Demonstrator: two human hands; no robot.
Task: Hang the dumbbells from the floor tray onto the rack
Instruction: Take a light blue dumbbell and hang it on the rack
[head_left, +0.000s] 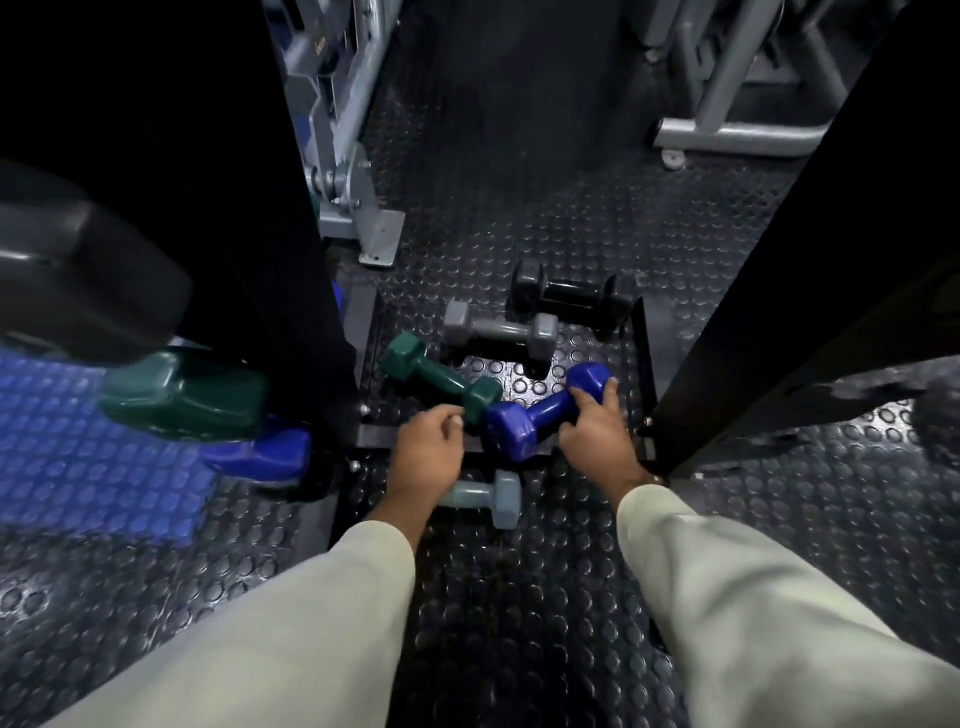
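Observation:
Several dumbbells lie in the black floor tray (643, 332): a blue one (540, 410), a green one (441, 379), a grey one (501, 330) and a black one (569, 296) at the back. My right hand (597, 426) grips the blue dumbbell round its handle. My left hand (428, 449) hovers with curled fingers just beside the green dumbbell's near head and holds nothing. A pale grey-blue dumbbell (493, 499) lies below the tray's front edge, partly hidden by my left wrist. On the rack at left hang a green dumbbell (182, 395) and a blue one (260, 449).
Black rack uprights stand at the left (291, 208) and right (779, 312) of the tray. Grey gym machine frames (353, 171) stand behind on the studded rubber floor. A blue mat (78, 467) lies at left.

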